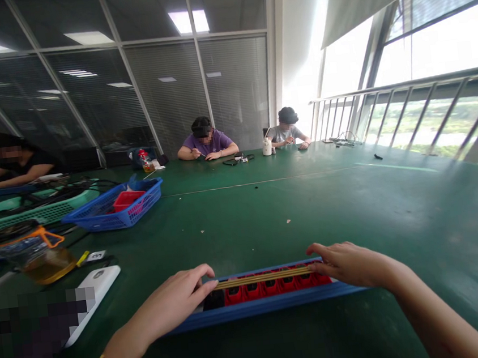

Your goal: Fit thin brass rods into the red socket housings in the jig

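Observation:
A long blue tray [273, 307] lies in front of me on the green table. In it is a row of several red holders [252, 291] with black pieces inside, and a black block [213, 300] sits at the left end. Thin yellowish-brown sticks [266, 277] stretch lengthwise above the row. My left hand [186, 290] pinches their left end between thumb and fingers. At the other end, my right hand [342, 262] grips the sticks, its fingertips partly hidden beside the tray's right end.
To the left are a blue basket [114, 215] with a red box [128, 200], a green basket [54, 207] with cables, a jar of amber liquid [47, 264] and a white-edged device [99, 290]. People sit across the table [310, 205] and at far left; a railing runs along the right.

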Action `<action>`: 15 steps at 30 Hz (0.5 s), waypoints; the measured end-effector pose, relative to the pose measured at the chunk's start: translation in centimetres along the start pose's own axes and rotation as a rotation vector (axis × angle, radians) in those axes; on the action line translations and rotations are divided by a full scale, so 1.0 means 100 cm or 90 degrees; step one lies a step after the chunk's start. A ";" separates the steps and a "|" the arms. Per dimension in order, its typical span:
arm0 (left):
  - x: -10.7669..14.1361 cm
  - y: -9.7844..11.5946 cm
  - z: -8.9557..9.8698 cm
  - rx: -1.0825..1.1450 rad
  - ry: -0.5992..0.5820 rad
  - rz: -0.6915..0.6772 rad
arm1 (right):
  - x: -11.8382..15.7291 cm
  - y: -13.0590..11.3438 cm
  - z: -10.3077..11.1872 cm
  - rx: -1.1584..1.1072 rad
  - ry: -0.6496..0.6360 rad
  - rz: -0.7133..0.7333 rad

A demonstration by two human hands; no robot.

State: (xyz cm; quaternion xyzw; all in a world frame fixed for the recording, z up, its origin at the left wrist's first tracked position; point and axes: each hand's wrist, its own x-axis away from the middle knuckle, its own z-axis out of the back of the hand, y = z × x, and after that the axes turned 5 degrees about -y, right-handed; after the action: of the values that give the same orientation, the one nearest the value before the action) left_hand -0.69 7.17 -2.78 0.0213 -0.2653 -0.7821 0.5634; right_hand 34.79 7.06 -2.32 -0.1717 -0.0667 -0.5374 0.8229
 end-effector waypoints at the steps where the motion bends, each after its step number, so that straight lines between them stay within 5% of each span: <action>1: 0.000 0.001 0.000 0.000 -0.005 -0.002 | -0.001 0.000 -0.001 0.006 0.003 -0.002; 15: 0.004 0.002 -0.001 -0.032 -0.006 -0.044 | -0.009 0.010 -0.006 -0.051 0.000 0.026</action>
State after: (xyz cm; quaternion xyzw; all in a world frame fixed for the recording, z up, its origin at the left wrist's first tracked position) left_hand -0.66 6.79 -2.68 0.0127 -0.2468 -0.8077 0.5353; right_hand 35.28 7.96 -3.39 -0.2063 -0.0417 -0.5230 0.8259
